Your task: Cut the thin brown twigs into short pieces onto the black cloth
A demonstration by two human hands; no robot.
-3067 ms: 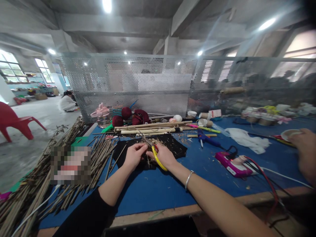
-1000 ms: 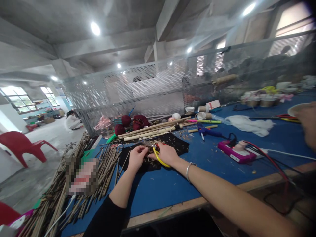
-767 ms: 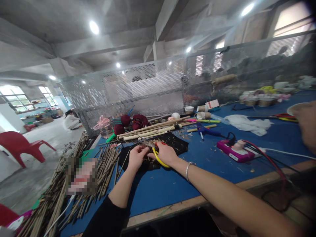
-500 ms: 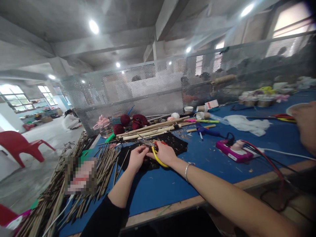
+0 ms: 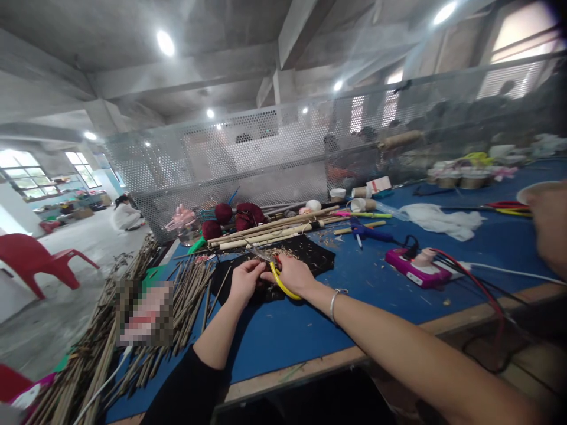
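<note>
My right hand [image 5: 291,276] is closed on yellow-handled scissors [image 5: 279,280], whose metal blades point up and to the left. Close beside it, my left hand [image 5: 246,282] has its fingers pinched together; what they hold is too small to make out. Both hands are over a black cloth [image 5: 322,260] strewn with plant scraps. To the left of my left hand, many thin dry stems [image 5: 188,307] lie on the blue table [image 5: 283,339].
Thicker sticks [image 5: 279,231] and dark red yarn balls [image 5: 249,217] lie behind the cloth. To the right are a blue glue gun [image 5: 372,235], a purple power strip [image 5: 416,268] with cables and a white plastic bag [image 5: 443,220]. Another person's blurred hand [image 5: 549,227] shows at the right edge.
The view has shifted very slightly. Both hands stay nearly in the same place, with the scissors still in my right hand.
</note>
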